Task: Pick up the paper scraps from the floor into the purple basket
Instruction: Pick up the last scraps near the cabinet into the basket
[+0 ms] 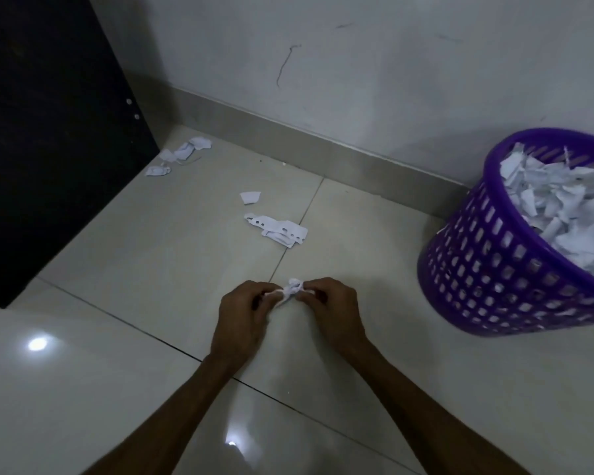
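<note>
Head view: gathered scraps (290,289) are being pinched by left hand (242,315) and right hand (333,311) fingers; carrying toward the purple basket (487,269) at three o'clock is being called for next

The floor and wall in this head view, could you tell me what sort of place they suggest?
Probably an indoor room corner, in a home or office. Glossy tiled floor meets a plain wall at a skirting strip, beside dark furniture and a purple basket.
</note>
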